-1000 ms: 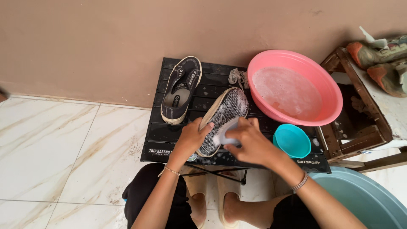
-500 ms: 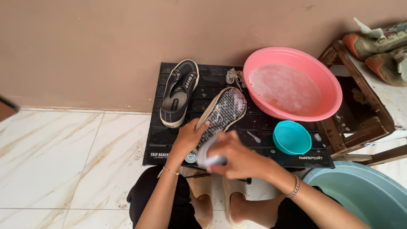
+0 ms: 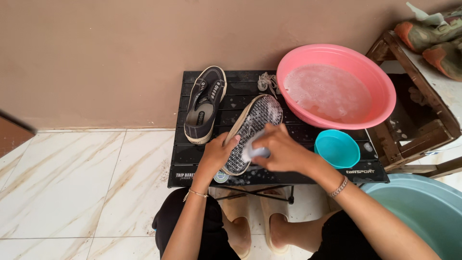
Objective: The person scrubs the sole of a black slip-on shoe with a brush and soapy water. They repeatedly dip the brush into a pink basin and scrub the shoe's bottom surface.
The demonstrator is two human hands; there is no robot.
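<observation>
A dark sneaker (image 3: 255,126) lies sole-up on a low black slatted table (image 3: 231,98), its patterned sole wet and soapy. My left hand (image 3: 217,155) grips the heel end of that shoe and steadies it. My right hand (image 3: 281,150) holds a small pale scrubbing brush (image 3: 255,150) pressed against the sole. A second dark sneaker (image 3: 206,103) sits upright on the table to the left, without laces. A bundle of pale laces (image 3: 267,82) lies at the table's back.
A pink basin (image 3: 380,86) of soapy water rests on the table's right side, with a small teal bowl (image 3: 337,148) in front. A large blue-green tub (image 3: 423,212) stands at lower right. A wooden stool (image 3: 418,120) and worn shoes (image 3: 433,36) are at right.
My right hand has moved the brush along the sole, from mid-sole down toward the heel and back up toward the middle. My left hand stays on the shoe.
</observation>
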